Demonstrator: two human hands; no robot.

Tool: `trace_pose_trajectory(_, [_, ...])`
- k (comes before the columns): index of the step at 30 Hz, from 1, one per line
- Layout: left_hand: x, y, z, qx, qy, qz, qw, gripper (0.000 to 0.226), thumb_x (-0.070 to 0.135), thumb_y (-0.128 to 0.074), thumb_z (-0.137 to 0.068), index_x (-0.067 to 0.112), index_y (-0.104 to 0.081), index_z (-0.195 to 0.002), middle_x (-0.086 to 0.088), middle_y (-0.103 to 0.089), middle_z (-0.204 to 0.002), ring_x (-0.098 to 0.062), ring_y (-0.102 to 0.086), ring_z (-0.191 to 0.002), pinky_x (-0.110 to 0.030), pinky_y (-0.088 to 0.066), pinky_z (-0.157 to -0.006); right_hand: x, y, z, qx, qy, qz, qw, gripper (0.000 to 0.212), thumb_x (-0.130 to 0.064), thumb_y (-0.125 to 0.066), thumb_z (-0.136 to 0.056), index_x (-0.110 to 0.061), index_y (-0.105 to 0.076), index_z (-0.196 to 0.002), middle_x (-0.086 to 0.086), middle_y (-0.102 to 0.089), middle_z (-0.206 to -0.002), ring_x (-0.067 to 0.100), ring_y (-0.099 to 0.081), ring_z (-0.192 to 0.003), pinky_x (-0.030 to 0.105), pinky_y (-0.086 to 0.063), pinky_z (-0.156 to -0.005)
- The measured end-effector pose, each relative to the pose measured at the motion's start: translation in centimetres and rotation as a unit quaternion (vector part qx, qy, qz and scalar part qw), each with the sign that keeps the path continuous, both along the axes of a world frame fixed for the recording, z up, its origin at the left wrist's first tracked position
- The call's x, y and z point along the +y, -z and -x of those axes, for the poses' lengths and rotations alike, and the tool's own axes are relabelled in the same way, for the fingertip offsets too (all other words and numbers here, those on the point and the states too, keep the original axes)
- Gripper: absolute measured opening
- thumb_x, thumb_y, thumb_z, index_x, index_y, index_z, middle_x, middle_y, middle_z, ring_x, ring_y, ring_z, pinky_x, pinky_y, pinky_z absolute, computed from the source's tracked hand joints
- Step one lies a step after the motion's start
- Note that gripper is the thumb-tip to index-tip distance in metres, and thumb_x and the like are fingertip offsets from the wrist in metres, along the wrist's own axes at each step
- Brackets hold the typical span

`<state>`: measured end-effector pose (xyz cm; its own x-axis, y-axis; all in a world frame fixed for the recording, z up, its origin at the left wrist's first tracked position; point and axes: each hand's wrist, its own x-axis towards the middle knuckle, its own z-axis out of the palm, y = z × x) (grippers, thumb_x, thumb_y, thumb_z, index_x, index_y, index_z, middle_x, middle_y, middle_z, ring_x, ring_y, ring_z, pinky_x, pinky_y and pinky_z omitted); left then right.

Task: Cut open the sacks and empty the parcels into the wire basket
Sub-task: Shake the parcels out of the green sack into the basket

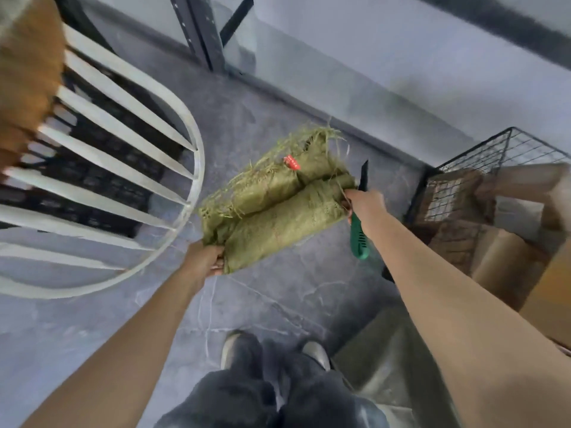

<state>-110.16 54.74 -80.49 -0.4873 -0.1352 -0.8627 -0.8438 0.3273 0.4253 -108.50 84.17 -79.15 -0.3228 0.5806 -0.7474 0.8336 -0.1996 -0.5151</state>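
A folded, flat green woven sack [278, 208] with frayed threads and a small red tag hangs above the grey floor between my hands. My left hand [205, 257] grips its near left corner. My right hand [363, 202] pinches the sack's right edge and also holds a green-handled knife [358, 239], whose black blade points up past the sack. The black wire basket [482, 168] stands at the right with brown cardboard parcels [494, 254] inside it.
A white chair back [129, 168] with curved slats fills the left side, over a black crate. Dark metal shelf legs [200, 32] stand against the grey wall at the back. My shoes [234, 347] are on the floor below.
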Motion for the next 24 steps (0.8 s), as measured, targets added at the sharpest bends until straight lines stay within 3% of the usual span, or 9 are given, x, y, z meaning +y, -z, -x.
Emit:
trace_pose_trajectory(3, [0.0, 5.5, 0.7, 0.003, -0.001, 0.002, 1.0, 0.013, -0.002, -0.046, -0.092, 0.006, -0.053, -0.099, -0.008, -0.054, -0.071, -0.019, -0.051, -0.06, -0.024, -0.048, -0.043, -0.5, 5.9, 1.5, -0.003, -0.026, 0.007, 1.0, 0.013, -0.011, -0.055, -0.091, -0.007, -0.052, -0.103, 0.007, -0.051, -0.064, 0.02, -0.044, -0.046, 0.022, -0.036, -0.036])
trace_pose_trajectory(8, [-1.1, 13.4, 3.5, 0.011, -0.016, 0.024, 1.0, 0.011, -0.006, -0.043, -0.091, 0.003, -0.048, -0.096, -0.01, -0.048, -0.066, -0.02, -0.045, -0.054, -0.019, -0.044, -0.035, -1.4, 13.7, 5.2, 0.029, -0.059, 0.025, 0.998, 0.028, -0.012, -0.052, -0.093, -0.006, -0.054, -0.12, 0.007, -0.053, -0.074, 0.02, -0.049, -0.06, 0.028, -0.039, -0.052])
trace_pose_trajectory(12, [-1.8, 17.6, 4.4, 0.016, -0.035, 0.026, 0.999, 0.014, -0.007, -0.043, -0.09, 0.004, -0.051, -0.086, -0.012, -0.052, -0.069, -0.021, -0.051, -0.058, -0.016, -0.046, -0.035, -2.1, 17.2, 7.5, 0.046, -0.083, 0.051, 0.994, 0.017, -0.012, -0.051, -0.093, -0.012, -0.051, -0.11, 0.009, -0.055, -0.074, 0.021, -0.048, -0.055, 0.029, -0.042, -0.051])
trace_pose_trajectory(16, [-1.9, 18.9, 4.8, 0.061, -0.063, -0.002, 0.996, 0.016, -0.013, -0.047, -0.088, -0.001, -0.05, -0.098, -0.016, -0.057, -0.078, -0.015, -0.062, -0.044, -0.021, -0.051, -0.04, -2.7, 18.3, 8.2, 0.09, -0.098, 0.066, 0.989, 0.02, -0.004, -0.046, -0.094, -0.018, -0.051, -0.107, 0.008, -0.05, -0.069, 0.019, -0.044, -0.049, 0.028, -0.038, -0.047])
trace_pose_trajectory(20, [-2.3, 18.2, 4.3, 0.098, -0.062, 0.021, 0.993, 0.047, 0.004, -0.061, -0.084, 0.004, -0.042, -0.127, -0.017, -0.063, -0.105, -0.025, -0.063, -0.074, -0.032, -0.054, -0.062, -3.0, 17.2, 7.5, 0.112, -0.086, 0.08, 0.987, 0.043, 0.0, -0.045, -0.095, -0.023, -0.048, -0.131, 0.008, -0.051, -0.071, 0.018, -0.044, -0.049, 0.028, -0.037, -0.045])
trace_pose_trajectory(22, [-2.5, 16.6, 4.0, 0.09, -0.052, 0.063, 0.993, 0.066, 0.019, -0.065, -0.082, 0.013, -0.033, -0.14, -0.017, -0.055, -0.129, -0.032, -0.062, -0.102, -0.04, -0.052, -0.084, -3.1, 15.7, 6.8, 0.104, -0.091, 0.075, 0.987, 0.045, -0.002, -0.046, -0.095, -0.018, -0.045, -0.137, 0.011, -0.058, -0.083, 0.018, -0.05, -0.051, 0.028, -0.039, -0.045])
trace_pose_trajectory(24, [-2.2, 14.2, 3.5, 0.09, -0.033, 0.113, 0.989, 0.069, 0.024, -0.064, -0.085, 0.016, -0.028, -0.144, -0.016, -0.046, -0.139, -0.036, -0.051, -0.121, -0.048, -0.044, -0.101, -3.3, 13.6, 6.0, 0.093, -0.089, 0.078, 0.989, 0.045, -0.003, -0.049, -0.095, -0.015, -0.044, -0.138, 0.015, -0.06, -0.099, 0.018, -0.055, -0.052, 0.027, -0.041, -0.045])
